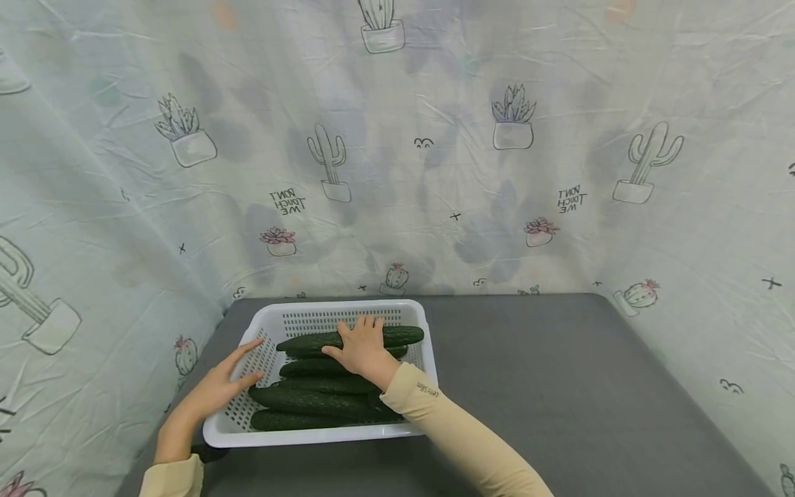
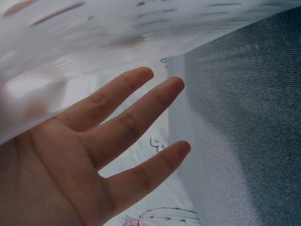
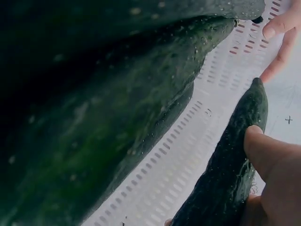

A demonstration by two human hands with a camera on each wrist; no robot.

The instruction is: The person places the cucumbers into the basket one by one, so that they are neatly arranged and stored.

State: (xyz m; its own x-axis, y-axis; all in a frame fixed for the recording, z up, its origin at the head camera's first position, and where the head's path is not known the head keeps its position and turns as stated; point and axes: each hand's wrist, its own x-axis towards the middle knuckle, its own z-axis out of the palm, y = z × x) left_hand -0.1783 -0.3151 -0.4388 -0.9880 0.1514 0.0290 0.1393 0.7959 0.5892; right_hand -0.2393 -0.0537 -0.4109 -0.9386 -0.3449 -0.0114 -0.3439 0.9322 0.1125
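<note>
In the head view a white perforated plastic basket (image 1: 338, 304) holds several dark green cucumbers (image 1: 317, 400) lying crosswise. My right hand (image 1: 363, 347) grips the rearmost cucumber (image 1: 405, 336) from above around its middle. The right wrist view shows the thumb along one side of that cucumber (image 3: 230, 146), with other fingers partly hidden behind it. My left hand (image 1: 214, 390) is at the basket's left side, thumb and a finger reaching over the rim. In the left wrist view its other three fingers (image 2: 136, 122) stretch out straight and spread outside the basket wall (image 2: 113, 42).
The basket stands on a table with a dark grey cloth (image 1: 546, 386), toward its left part. The grey surface stretches out to the right of the basket. Pale curtains (image 1: 422, 172) printed with cacti hang behind and at both sides.
</note>
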